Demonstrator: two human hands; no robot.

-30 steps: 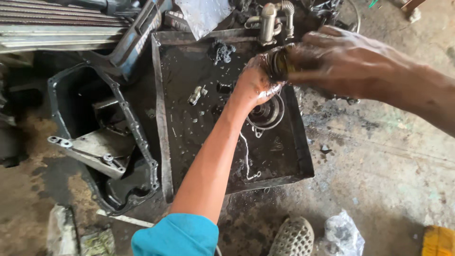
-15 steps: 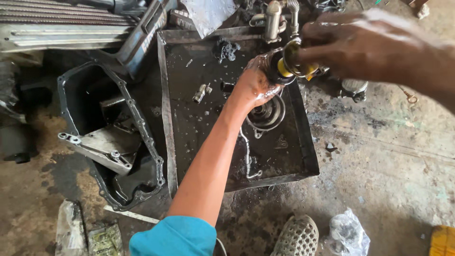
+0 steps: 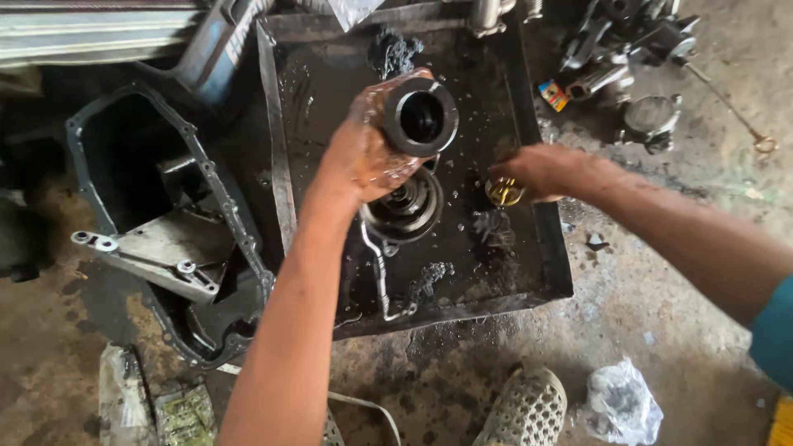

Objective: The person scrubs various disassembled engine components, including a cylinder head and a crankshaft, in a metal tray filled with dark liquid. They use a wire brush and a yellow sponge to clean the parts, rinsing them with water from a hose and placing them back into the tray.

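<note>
My left hand (image 3: 363,153) is wrapped around a dark metal ring (image 3: 420,117), holding it up over the middle of the oily black tray (image 3: 281,157). My right hand (image 3: 545,169) is down low near the tray's right edge, fingers pinched on a small brass piece (image 3: 504,192). A round gear part (image 3: 405,211) sits beneath the ring. Bare tray floor lies toward the near edge.

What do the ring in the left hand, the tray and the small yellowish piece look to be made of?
Ring: dark metal, probably steel, wet and oily with a dull sheen. Tray: sheet metal, blackened by grime, with thin folded rims. Yellowish piece at the right hand: shiny gold tone, possibly brass.
</note>
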